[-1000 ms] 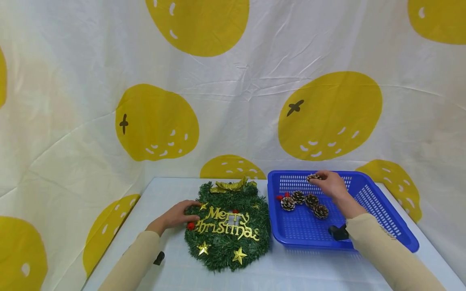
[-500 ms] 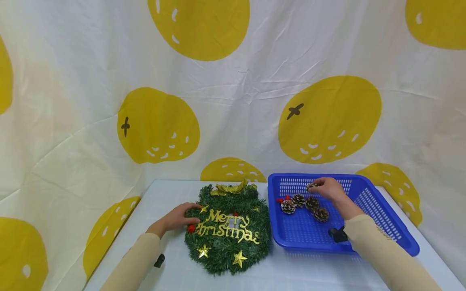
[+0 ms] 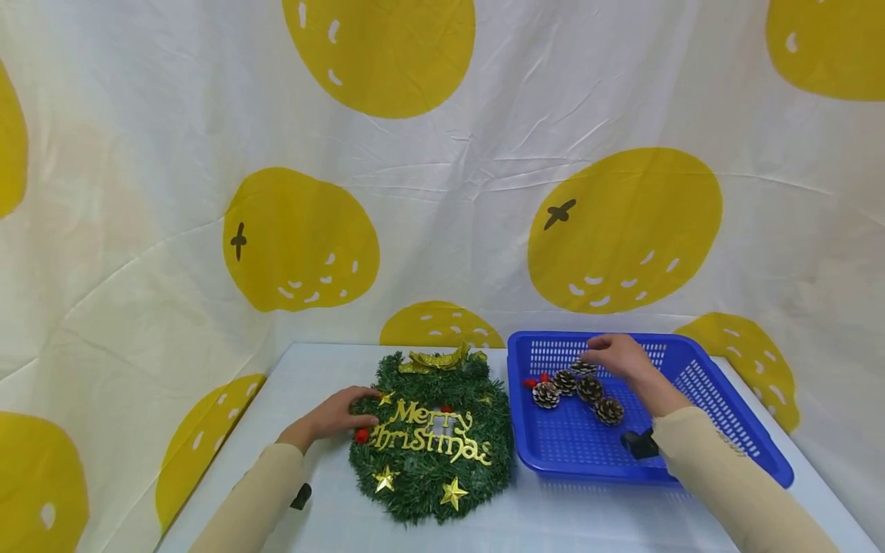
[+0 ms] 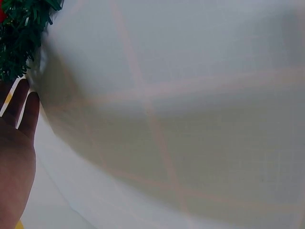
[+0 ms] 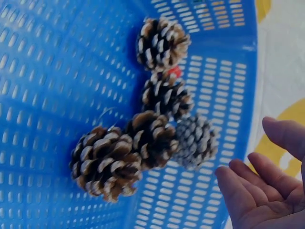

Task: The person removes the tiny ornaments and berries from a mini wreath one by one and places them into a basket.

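My right hand [image 3: 620, 359] hovers over the back of the blue basket [image 3: 553, 449]; in the right wrist view its fingers are spread and hold nothing. Just below the fingertips a frosted pine cone [image 5: 196, 143] lies against the others. Several more brown, white-tipped pine cones [image 3: 609, 411] are clustered in the basket. My left hand [image 3: 340, 411] touches the left side of a green wreath [image 3: 415, 503] with its fingers extended, near a red ornament [image 3: 362, 435]. Gold "Merry Christmas" lettering [image 3: 433, 442] spans the wreath's middle.
Red ornaments [image 3: 530, 383] lie by the pine cones at the basket's left. Gold stars [image 3: 453, 493] and a gold bow [image 3: 435, 359] decorate the wreath. The table [image 3: 332, 514] is pale, with a fruit-print curtain [image 3: 456, 223] behind it.
My right hand has lowered a pine cone to the cluster in the basket and let go of it. The left hand stays at the wreath.
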